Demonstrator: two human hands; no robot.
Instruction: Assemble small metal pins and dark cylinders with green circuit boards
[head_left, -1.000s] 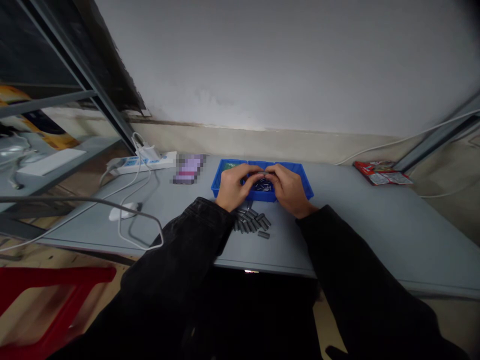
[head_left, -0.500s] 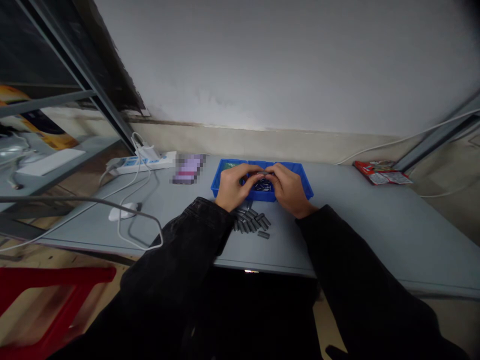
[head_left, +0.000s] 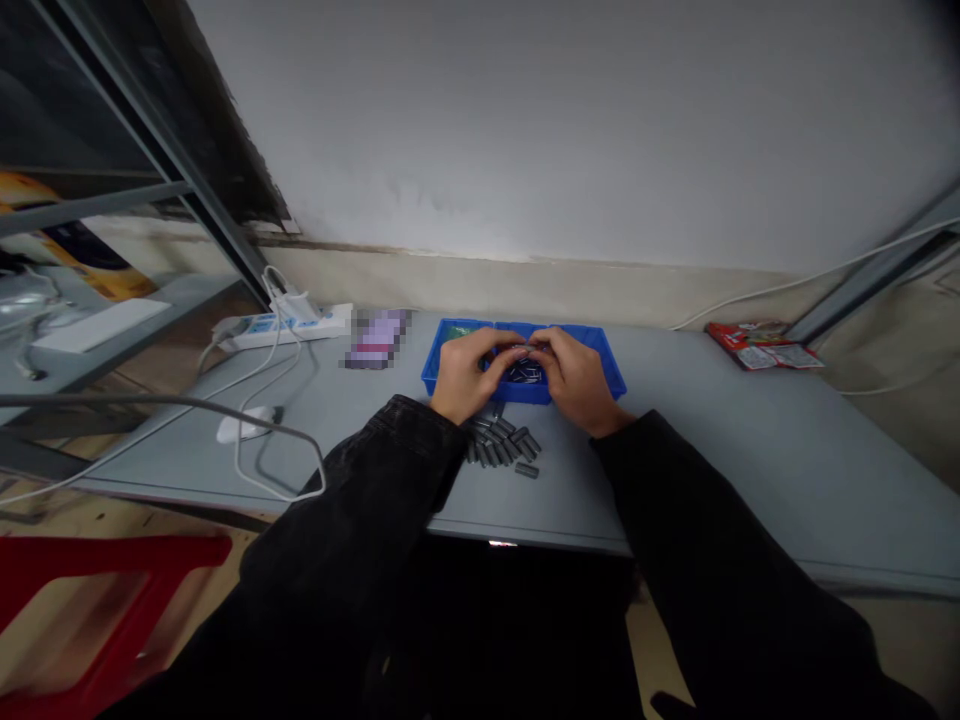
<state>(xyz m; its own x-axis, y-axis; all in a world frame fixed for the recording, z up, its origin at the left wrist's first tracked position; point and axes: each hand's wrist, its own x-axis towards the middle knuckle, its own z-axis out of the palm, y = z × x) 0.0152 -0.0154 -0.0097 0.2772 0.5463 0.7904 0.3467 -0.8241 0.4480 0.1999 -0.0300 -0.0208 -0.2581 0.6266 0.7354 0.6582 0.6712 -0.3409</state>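
My left hand [head_left: 471, 368] and my right hand [head_left: 576, 372] meet fingertip to fingertip over a blue divided tray [head_left: 613, 372]. Both are closed in a pinch on something small, mostly hidden by the fingers. Beneath them, small shiny metal pins [head_left: 526, 372] lie in the tray's right compartment. Green pieces [head_left: 456, 331] show in the left one, partly covered by my left hand. On the table in front of the tray is a heap of short dark grey cylinders [head_left: 496, 440], and a single grey cylinder [head_left: 526, 470] lies slightly apart, toward the table's front edge.
A white power strip [head_left: 330, 322] with plugs and cables stands at the back left, beside a blurred purple item [head_left: 377, 338]. A white adapter [head_left: 244, 424] lies among loose cables. A red packet [head_left: 765, 346] is at the back right. Below left is a red stool [head_left: 150, 555].
My fingertips have shifted very slightly over the tray. The heap of cylinders and the tray stay where they were.
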